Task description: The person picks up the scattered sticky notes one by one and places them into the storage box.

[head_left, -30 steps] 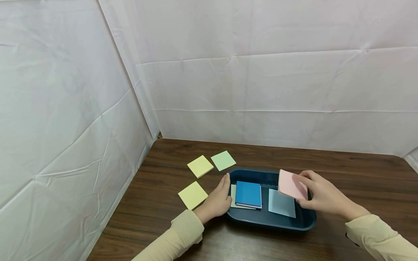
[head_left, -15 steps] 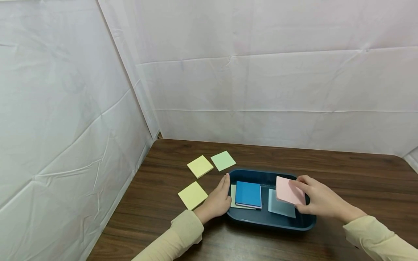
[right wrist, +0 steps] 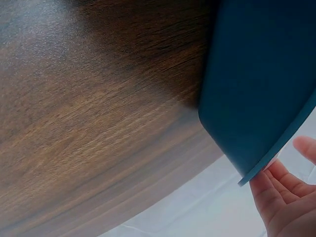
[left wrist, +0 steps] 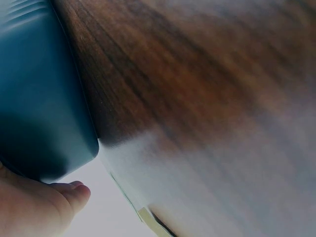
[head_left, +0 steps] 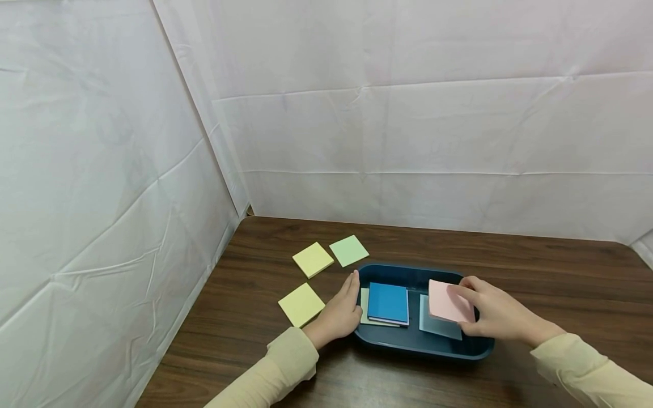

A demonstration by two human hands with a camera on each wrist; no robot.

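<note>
Head view: my right hand pinches the pink pad low over the blue tray; three pads wait outside. My left hand, fingers straight, steadies the tray.

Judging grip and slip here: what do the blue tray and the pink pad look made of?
Blue tray: likely moulded plastic, smooth, faintly glossy, with rounded corners. Pink pad, pinched by the right hand: matte paper, apparently a sticky-note block with visible thickness.
</note>
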